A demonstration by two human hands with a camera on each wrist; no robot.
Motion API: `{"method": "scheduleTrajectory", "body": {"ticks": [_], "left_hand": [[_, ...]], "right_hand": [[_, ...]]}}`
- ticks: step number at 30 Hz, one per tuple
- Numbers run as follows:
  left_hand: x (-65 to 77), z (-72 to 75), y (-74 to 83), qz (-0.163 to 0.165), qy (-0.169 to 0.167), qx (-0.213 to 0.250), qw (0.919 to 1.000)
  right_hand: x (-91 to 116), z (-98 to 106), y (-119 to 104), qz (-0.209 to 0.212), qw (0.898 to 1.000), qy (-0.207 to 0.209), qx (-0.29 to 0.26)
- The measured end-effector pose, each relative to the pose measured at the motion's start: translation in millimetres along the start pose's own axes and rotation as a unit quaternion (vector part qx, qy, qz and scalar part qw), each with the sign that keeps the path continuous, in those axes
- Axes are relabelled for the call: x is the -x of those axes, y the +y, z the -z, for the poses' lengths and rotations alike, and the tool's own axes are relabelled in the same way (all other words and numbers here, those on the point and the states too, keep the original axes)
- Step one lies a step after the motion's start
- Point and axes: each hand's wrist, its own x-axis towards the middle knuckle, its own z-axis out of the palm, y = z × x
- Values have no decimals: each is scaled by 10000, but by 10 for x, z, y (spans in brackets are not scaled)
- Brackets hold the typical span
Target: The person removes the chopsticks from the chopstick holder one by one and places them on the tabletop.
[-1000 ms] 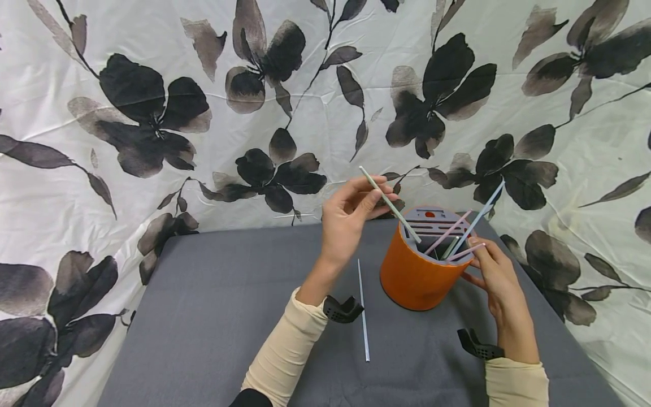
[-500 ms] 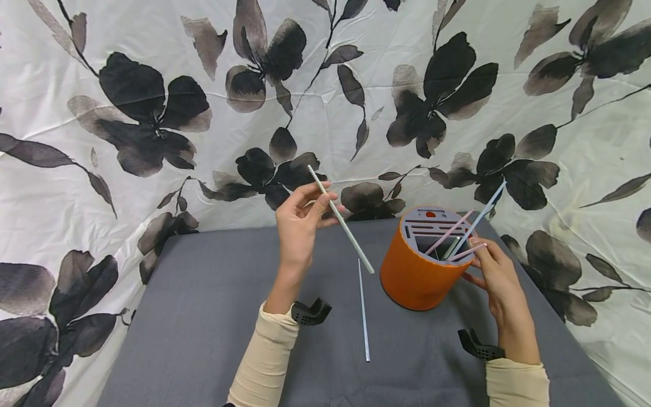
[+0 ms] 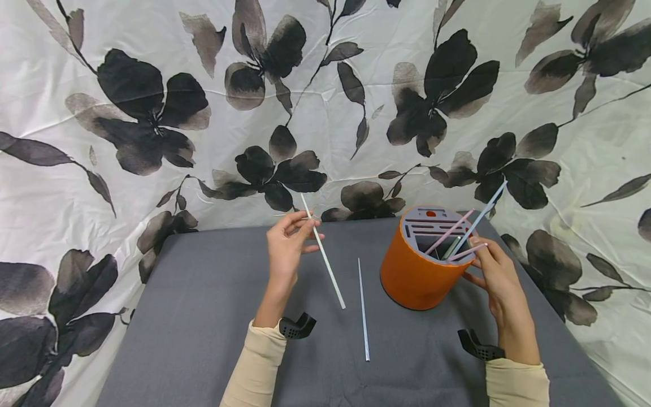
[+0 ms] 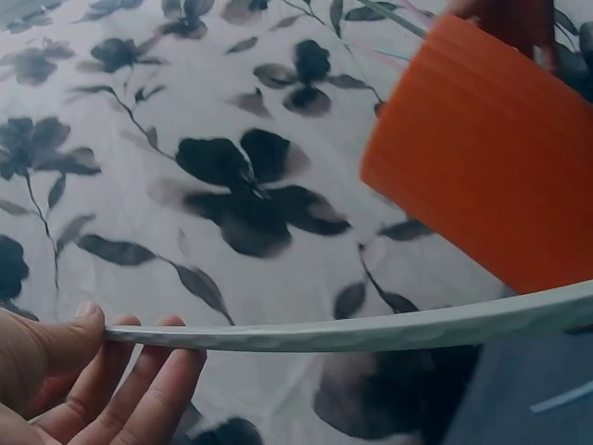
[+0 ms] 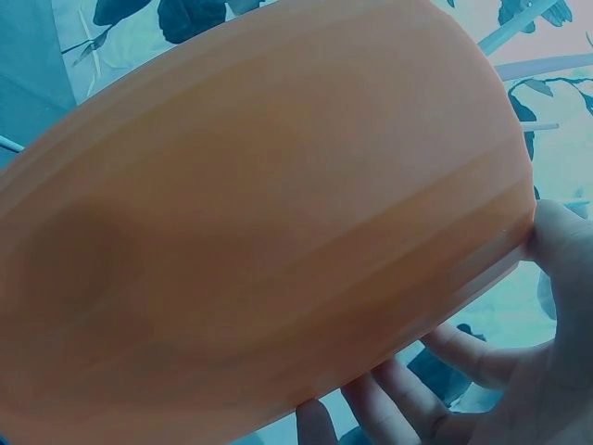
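Between thumb and fingertips, my left hand (image 3: 286,243) pinches a thin pale green stick (image 3: 329,268), which slants down to the right above the table. In the left wrist view the stick (image 4: 389,332) looks slightly flattened and stretches toward the holder. On the right, my right hand (image 3: 500,277) grips an orange round holder (image 3: 419,277) by its rim and side, tilting it toward me. Its grey top (image 3: 432,215) has slots and a larger opening. Out of that opening lean a pink stick (image 3: 447,233), a blue stick (image 3: 483,217) and others.
A pale blue stick (image 3: 363,311) lies on the grey table (image 3: 203,311), between the left hand and the holder. Behind the table hangs a white cloth (image 3: 356,28) with dark flowers. Each wrist wears a black mount (image 3: 297,326).
My left hand has carried the green stick away from the holder's top, leftward and then a little down; the stick now hangs steeper. The right hand and holder stay put.
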Motion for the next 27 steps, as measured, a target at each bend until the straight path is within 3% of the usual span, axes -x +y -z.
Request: {"method": "scheduleTrajectory", "body": {"ticks": [10, 27], "left_hand": [[249, 196, -507, 996, 78, -737, 9923], [608, 280, -1211, 1759, 241, -1263, 9760]], "right_hand": [[-23, 4, 45, 5, 10000, 48, 76], [14, 6, 50, -25, 9999, 97, 48]]}}
